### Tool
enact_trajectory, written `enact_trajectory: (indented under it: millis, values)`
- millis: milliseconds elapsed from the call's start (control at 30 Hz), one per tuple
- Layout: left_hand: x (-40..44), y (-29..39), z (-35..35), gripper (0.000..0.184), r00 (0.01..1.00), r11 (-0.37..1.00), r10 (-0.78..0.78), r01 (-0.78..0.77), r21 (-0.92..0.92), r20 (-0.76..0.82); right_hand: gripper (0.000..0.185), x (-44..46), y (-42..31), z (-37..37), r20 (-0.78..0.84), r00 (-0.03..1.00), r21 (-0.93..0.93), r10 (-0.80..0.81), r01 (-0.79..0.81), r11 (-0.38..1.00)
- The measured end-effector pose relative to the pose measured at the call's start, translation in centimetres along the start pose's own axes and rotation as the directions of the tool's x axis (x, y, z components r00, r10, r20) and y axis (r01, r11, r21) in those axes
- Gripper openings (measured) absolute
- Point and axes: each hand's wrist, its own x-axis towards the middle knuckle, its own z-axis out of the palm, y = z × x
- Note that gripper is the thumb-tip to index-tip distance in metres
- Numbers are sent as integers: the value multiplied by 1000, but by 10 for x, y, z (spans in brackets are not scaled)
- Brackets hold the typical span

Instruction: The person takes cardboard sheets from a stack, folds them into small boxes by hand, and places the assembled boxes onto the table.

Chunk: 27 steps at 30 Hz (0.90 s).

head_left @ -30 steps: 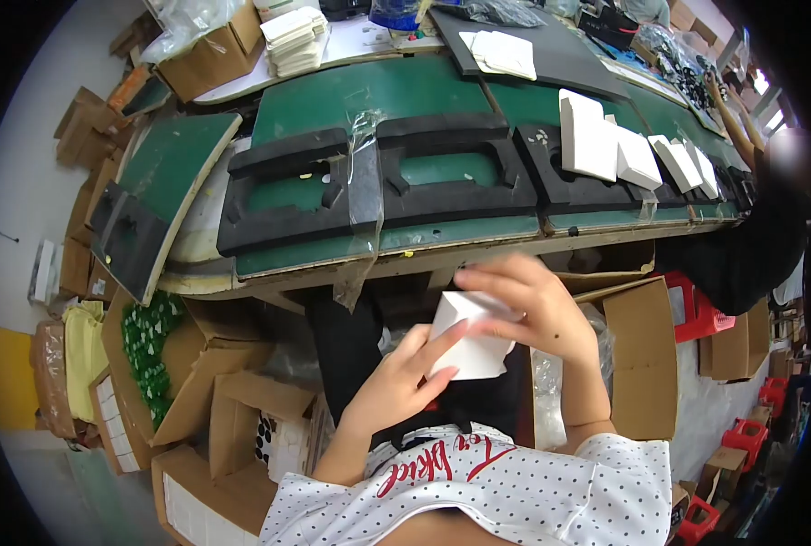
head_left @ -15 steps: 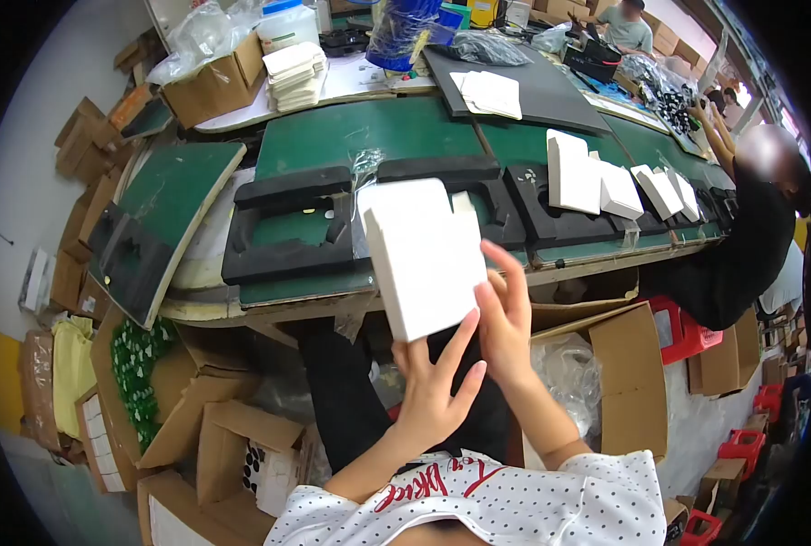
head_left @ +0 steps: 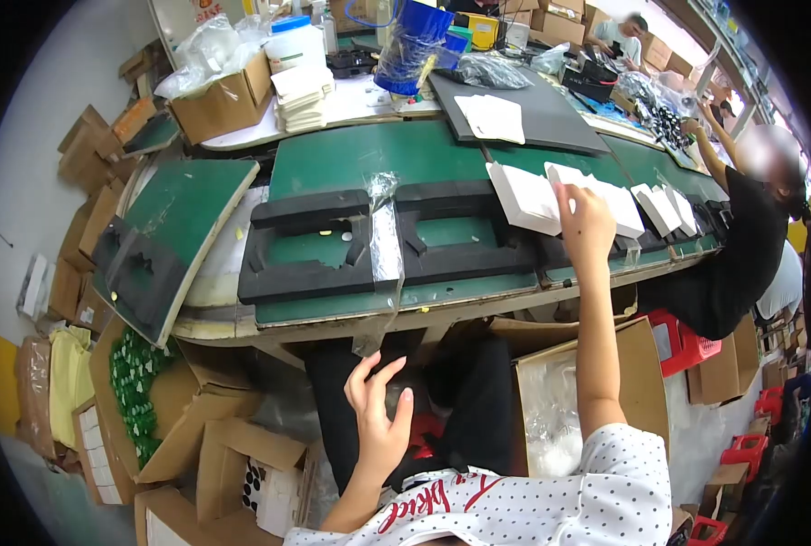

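Bright indoor light, soft shadows, strong fisheye bending, black corners, glare on clear tape [head_left: 386, 244]

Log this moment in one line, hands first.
right hand: at white box | left hand: open, empty | black foam: on green board

This is a workshop. A long green workbench [head_left: 342, 164] bears a row of black frames [head_left: 310, 284] and white boxes [head_left: 524, 198]. Open cardboard boxes [head_left: 640, 387] crowd the floor before it, cartons [head_left: 556, 25] are stacked behind it, and red stools [head_left: 742, 450] and another person [head_left: 757, 238] are by its right end.
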Motion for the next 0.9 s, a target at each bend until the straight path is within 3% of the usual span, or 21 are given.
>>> enact_trajectory:
  millis: [67,133,200,267,333,400,433,500,600,667,733,900]
  values:
    - [-3,-6,-3,31,1000,1000,-5,5,13,-2,26,34,1,8,-155,979,158,-133,158,975]
    - [-2,-9,-4,30,1000,1000,-21,21,4,21,23,84,15,46,19,993,180,-121,115,977]
    - [-1,-10,-4,29,1000,1000,-14,14,-2,19,30,124,26,93,133,962,206,-238,208,956]
    - [2,-7,-5,29,1000,1000,-6,6,1,22,48,157,36,149,404,863,163,-303,258,952]
    - [3,-9,-4,28,1000,1000,-12,12,16,13,60,158,42,189,456,809,146,-371,343,928]
    - [2,-15,-4,28,999,999,-36,36,1,11,61,160,24,189,666,654,16,-360,469,883]
    - [2,-20,-3,28,1000,1000,-20,20,16,9,51,166,25,197,760,560,70,-331,436,897]
    - [2,-25,-6,27,998,998,-49,48,35,34,30,167,22,201,659,590,72,-467,568,820]
    - [6,-27,-5,25,997,997,-64,66,-30,42,8,166,16,190,518,621,162,-588,604,781]
    - [6,-25,-1,25,996,993,-75,78,-92,42,7,163,15,185,462,647,105,-606,639,762]
    - [8,-24,2,26,997,985,-75,79,-153,34,8,159,6,179,537,674,-20,-507,611,791]
    - [1,-24,-3,22,999,993,-43,45,-109,24,17,159,0,157,617,612,63,-495,588,806]
